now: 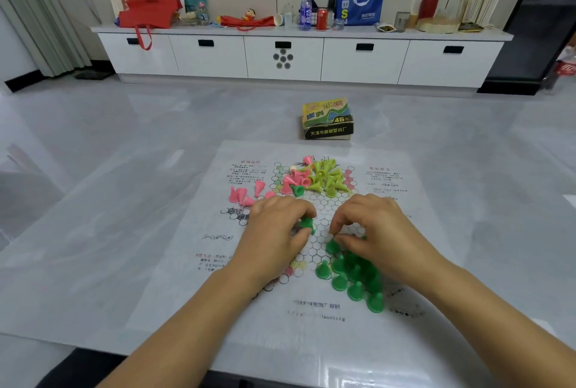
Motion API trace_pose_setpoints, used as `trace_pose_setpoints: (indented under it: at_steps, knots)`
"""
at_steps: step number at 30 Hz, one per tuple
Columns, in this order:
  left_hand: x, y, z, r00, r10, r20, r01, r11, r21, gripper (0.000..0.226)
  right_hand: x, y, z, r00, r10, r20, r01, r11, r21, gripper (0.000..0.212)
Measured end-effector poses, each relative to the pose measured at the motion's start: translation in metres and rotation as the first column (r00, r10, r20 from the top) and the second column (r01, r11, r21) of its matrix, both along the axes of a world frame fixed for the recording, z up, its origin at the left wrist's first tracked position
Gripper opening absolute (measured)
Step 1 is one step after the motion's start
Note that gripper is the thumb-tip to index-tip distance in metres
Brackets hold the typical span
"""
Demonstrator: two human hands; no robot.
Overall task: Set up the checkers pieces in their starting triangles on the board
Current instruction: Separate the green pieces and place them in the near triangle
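Home living room: long low white TV cabinet (299,57) with drawers along the wall, top cluttered with household stuff: red bag (146,12), blue tote bag (361,1), water bottle (306,9), soda can (322,19); curtain (40,13) at left, glossy grey floor (311,88), game box (327,119) near paper checkers board (187,288)

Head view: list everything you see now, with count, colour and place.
board: one, white printed sheet, on the grey table
dark green pieces: many, clustered on the board's near right
yellow-green pieces: many, piled at the board's far side
pink pieces: several, in that pile and left of it
box: one, yellow, green and black, beyond the board
cabinet: one, white, far wall, cluttered top
left hand: holds one of the dark green pieces
right hand: fingers curled at the green cluster, grip unclear
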State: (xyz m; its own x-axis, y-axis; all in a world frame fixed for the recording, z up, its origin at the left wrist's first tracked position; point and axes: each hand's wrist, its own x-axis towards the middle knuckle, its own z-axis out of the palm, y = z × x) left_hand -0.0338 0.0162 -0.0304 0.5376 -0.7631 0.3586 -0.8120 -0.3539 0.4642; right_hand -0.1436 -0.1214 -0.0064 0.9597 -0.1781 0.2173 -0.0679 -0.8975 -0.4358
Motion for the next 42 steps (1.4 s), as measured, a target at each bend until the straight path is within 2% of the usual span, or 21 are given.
trace_pose_setpoints:
  at_steps: [13,21,26,30,34,38,42]
  knots:
    - [0.0,0.0,-0.001,1.0,0.004,0.02,-0.004,1.0,-0.006,0.021,-0.003,-0.002,0.006,0.995,0.006,-0.097,0.004,0.995,0.099,0.008]
    - [0.0,0.0,-0.002,0.999,-0.032,-0.037,0.03,0.998,-0.055,0.019,-0.004,-0.007,0.01,0.992,-0.028,-0.12,0.054,0.974,0.219,0.012]
    - [0.001,0.0,-0.003,0.998,-0.043,-0.053,0.04,0.998,-0.052,0.019,-0.003,-0.004,0.008,0.991,-0.017,-0.131,0.042,0.98,0.196,0.016]
    - [0.0,0.001,-0.002,0.997,-0.044,-0.059,0.042,0.998,-0.039,0.021,-0.002,-0.004,0.008,0.991,-0.015,-0.13,0.033,0.99,0.134,0.01]
    - [-0.002,0.002,0.001,0.993,-0.046,-0.107,0.042,0.998,-0.041,0.019,-0.003,-0.005,0.008,0.991,-0.023,-0.131,0.044,0.986,0.16,0.013]
    - [-0.002,0.002,0.001,0.983,-0.109,-0.15,0.106,0.994,-0.025,0.015,-0.003,-0.004,0.008,0.99,-0.013,-0.144,0.034,0.988,0.149,0.014]
    - [-0.002,0.003,-0.002,0.976,-0.148,-0.161,0.148,0.989,-0.009,0.024,-0.003,-0.005,0.007,0.99,-0.012,-0.143,0.035,0.987,0.155,0.015]
